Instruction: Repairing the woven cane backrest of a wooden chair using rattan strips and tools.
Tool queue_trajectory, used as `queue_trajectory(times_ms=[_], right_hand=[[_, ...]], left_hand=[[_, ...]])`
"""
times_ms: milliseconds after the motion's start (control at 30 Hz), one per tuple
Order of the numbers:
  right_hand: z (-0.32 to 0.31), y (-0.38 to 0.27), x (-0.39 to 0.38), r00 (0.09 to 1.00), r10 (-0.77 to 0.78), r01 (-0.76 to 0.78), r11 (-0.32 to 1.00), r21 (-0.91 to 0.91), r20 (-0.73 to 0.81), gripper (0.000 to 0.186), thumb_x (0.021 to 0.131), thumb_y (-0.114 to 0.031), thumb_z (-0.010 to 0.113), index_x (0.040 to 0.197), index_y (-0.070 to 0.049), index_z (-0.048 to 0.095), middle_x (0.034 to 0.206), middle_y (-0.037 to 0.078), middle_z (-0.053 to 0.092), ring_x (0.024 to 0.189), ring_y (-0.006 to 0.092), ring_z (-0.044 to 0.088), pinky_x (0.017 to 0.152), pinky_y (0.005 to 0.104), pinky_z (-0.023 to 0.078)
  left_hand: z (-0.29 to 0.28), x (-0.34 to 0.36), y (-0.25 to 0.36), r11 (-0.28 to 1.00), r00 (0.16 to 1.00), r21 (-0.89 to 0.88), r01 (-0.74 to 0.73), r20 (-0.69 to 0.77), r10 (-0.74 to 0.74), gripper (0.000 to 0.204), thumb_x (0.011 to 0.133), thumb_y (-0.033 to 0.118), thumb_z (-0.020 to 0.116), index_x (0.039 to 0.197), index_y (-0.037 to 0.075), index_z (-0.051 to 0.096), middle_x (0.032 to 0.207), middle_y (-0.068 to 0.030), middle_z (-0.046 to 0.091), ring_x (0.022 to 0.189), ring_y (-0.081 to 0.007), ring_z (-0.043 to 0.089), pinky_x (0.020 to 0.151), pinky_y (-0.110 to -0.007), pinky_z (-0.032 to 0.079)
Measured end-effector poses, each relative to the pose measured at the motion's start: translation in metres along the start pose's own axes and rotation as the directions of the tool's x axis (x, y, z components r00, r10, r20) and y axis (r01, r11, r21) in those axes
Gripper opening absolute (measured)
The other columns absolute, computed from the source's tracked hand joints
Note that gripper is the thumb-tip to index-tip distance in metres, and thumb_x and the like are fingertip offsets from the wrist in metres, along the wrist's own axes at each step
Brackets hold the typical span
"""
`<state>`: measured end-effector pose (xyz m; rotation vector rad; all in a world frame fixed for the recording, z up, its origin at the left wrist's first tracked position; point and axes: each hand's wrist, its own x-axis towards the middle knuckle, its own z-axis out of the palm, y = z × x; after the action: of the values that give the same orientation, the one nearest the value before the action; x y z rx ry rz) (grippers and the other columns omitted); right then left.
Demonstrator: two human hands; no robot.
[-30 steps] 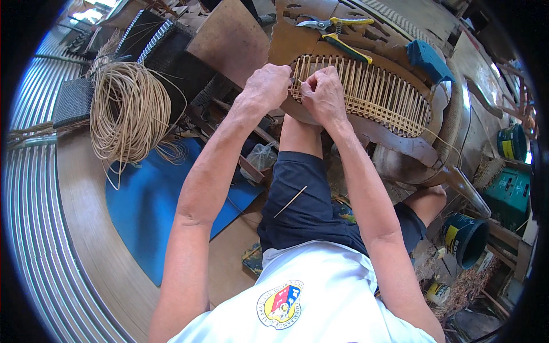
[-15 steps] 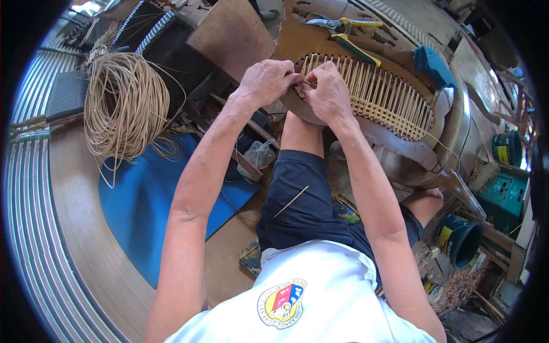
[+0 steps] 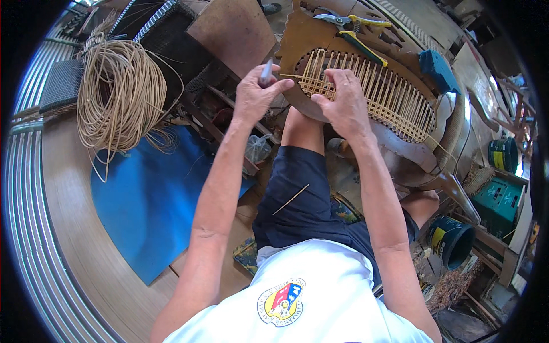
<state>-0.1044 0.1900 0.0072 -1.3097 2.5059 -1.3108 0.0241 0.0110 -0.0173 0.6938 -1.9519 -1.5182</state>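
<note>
A chair back (image 3: 303,34) of brown wood carries an oval panel of woven cane strips (image 3: 394,94), with long strips across its upper part and a tight grid along its lower edge. Over the panel's left end hovers my right hand (image 3: 350,106), thumb and fingers apart, with nothing visible between them. My left hand (image 3: 254,100), left of the frame's edge, is closed around a short grey tool with a pointed tip (image 3: 266,73); its lower part is hidden in the palm. A loose cane end (image 3: 290,76) sticks out between the two hands.
Pruning shears (image 3: 366,48) with yellow-green handles and a blue sponge-like block (image 3: 437,70) lie on the chair back. A large cane coil (image 3: 123,94) hangs at left above a blue sheet (image 3: 146,217). One cut strip (image 3: 291,198) rests on my shorts. Dark buckets (image 3: 457,243) stand right.
My hands were pinched together at the panel's left end; they have parted. The left now holds the pointed tool, and the right has opened and shifted slightly right.
</note>
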Motion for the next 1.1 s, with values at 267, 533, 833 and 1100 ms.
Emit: queue_trajectory(times_ms=[267, 533, 833, 1100], right_hand=[[0.014, -0.019, 0.01, 0.988, -0.097, 0.125, 0.96, -0.251, 0.119, 0.048, 0.076, -0.012, 0.086, 0.117, -0.001, 0.063, 0.117, 0.017, 0.059, 0.112, 0.0361, 0.056, 0.101, 0.0451, 0.047], [0.019, -0.022, 0.014, 0.987, -0.092, 0.129, 0.946, -0.299, 0.134, 0.046, 0.074, -0.011, 0.086, 0.113, -0.007, 0.063, 0.116, 0.016, 0.059, 0.111, 0.0366, 0.056, 0.099, 0.0457, 0.047], [0.014, -0.013, 0.02, 0.993, -0.022, 0.05, 0.97, -0.238, 0.119, 0.04, 0.072, -0.01, 0.083, 0.106, -0.006, 0.064, 0.111, 0.017, 0.063, 0.11, 0.0387, 0.058, 0.097, 0.0471, 0.048], [-0.035, -0.011, -0.074, 0.991, -0.1, 0.097, 0.994, 0.046, 0.083, 0.047, 0.084, -0.022, 0.081, 0.125, -0.004, 0.066, 0.118, 0.018, 0.063, 0.121, 0.039, 0.058, 0.107, 0.0467, 0.047]], left_hand=[[0.021, 0.004, -0.016, 0.993, 0.986, 0.107, -0.055, -0.148, 0.07, 0.028, 0.085, 0.027, 0.09, 0.092, 0.005, 0.075, 0.082, 0.0044, 0.065, 0.074, -0.0073, 0.055, 0.068, -0.025, 0.046], [0.031, 0.002, -0.014, 0.97, 0.962, 0.156, -0.184, -0.173, 0.211, 0.014, 0.095, 0.016, 0.076, 0.095, 0.002, 0.071, 0.077, -0.0017, 0.065, 0.068, -0.01, 0.055, 0.066, -0.03, 0.049], [0.039, 0.002, -0.006, 0.928, 0.945, 0.276, -0.251, -0.136, 0.296, 0.025, 0.092, 0.011, 0.075, 0.114, -0.002, 0.072, 0.093, -0.0207, 0.07, 0.079, -0.0316, 0.069, 0.077, -0.039, 0.055], [0.022, 0.006, -0.028, 0.978, 0.978, 0.154, -0.143, -0.132, 0.163, 0.013, 0.098, 0.012, 0.075, 0.093, 0.001, 0.069, 0.079, 0.003, 0.063, 0.076, -0.0058, 0.052, 0.071, -0.025, 0.047]])
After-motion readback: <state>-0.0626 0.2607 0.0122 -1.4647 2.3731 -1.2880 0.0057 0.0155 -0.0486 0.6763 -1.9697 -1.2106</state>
